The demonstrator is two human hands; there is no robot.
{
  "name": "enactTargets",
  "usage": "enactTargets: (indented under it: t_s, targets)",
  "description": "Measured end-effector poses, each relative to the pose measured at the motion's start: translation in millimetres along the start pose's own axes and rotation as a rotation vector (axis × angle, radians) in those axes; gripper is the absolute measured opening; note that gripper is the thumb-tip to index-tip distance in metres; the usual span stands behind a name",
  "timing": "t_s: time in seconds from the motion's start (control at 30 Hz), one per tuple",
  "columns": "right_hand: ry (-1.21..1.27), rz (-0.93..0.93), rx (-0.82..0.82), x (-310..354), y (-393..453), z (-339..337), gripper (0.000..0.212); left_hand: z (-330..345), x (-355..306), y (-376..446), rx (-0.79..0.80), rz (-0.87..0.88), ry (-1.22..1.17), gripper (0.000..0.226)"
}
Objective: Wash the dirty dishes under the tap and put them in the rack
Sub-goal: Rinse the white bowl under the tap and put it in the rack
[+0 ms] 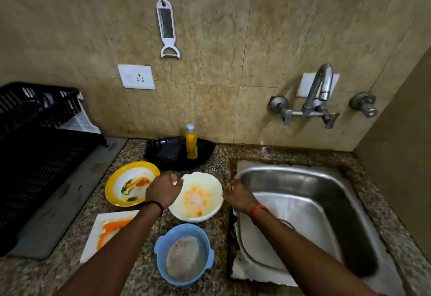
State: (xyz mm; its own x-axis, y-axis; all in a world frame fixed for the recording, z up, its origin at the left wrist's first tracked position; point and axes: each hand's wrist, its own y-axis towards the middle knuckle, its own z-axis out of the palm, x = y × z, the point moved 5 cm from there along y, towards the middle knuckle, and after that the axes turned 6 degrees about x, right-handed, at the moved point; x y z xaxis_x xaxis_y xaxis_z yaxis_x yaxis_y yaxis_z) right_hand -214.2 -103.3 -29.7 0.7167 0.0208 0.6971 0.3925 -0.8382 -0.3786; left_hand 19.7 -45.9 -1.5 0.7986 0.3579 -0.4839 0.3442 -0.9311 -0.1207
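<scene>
**Both Hands at the White Bowl Beside the Sink**

The left hand (163,189) held the far left rim of the round white bowl (196,196), smeared orange inside, with fingers curled over its edge. The right hand (238,194) reached the bowl's right rim; whether it gripped could not be told. The bowl sat on the speckled granite counter (224,153), just left of the steel sink (303,202). Near it lay a yellow-rimmed round plate (130,183), a square white plate (105,232) stained orange, and a blue two-handled bowl (184,253). The black slatted dish rack (35,155) stood at far left, the chrome wall tap (319,95) above the sink. A yellow soap bottle (191,141) stood in a black tray (163,153).
</scene>
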Motion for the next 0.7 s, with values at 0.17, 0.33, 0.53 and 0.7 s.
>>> enactTargets:
  t_s: [0.17, 0.33, 0.53, 0.7]
  targets:
    - [0.222, 0.228, 0.044, -9.8, 8.8, 23.0, 0.04, 24.6, 30.7, 23.5, 0.114, -0.169, -0.016, 0.046]
    - [0.43, 0.291, 0.042, -10.1, 18.4, 36.9, 0.038, 28.0, 41.4, 33.0, 0.131, -0.173, -0.104, 0.031]
    - [0.437, 0.305, -0.018, -8.2, 26.2, 39.4, 0.028, 41.0, 60.8, 43.9, 0.278, -0.131, -0.275, 0.021]
    - [0.434, 0.302, -0.007, -7.5, 28.3, 37.2, 0.021, 44.9, 64.4, 40.0, 0.448, -0.215, -0.651, 0.02]
